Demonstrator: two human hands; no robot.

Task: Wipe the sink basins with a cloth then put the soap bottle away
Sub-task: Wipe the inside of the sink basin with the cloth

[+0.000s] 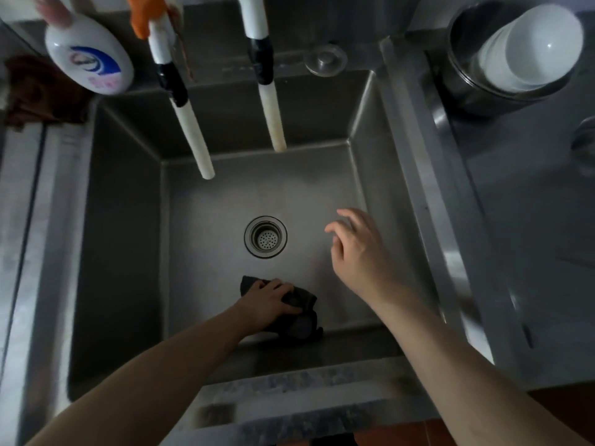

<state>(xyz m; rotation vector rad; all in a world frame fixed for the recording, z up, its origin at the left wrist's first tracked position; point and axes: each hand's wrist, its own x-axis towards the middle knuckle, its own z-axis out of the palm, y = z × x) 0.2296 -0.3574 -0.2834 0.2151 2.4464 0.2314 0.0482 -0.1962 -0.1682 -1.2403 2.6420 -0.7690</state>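
A deep steel sink basin (206,201) fills the middle of the view, with a round drain strainer (265,237) in its floor. A dark cloth (297,313) lies bunched on the basin floor near the front wall. My left hand (269,299) presses down on it, fingers curled over its top. My right hand (355,249) hovers above the basin floor to the right of the drain, fingers loose and holding nothing. A white soap bottle (88,57) with a blue and pink label stands on the back left rim.
Two white faucet pipes (190,123) (272,114) with black tape hang over the back of the basin. A sink plug (325,59) lies on the back ledge. A steel pot holding white bowls (512,53) sits on the right counter. A brown rag (38,94) lies at far left.
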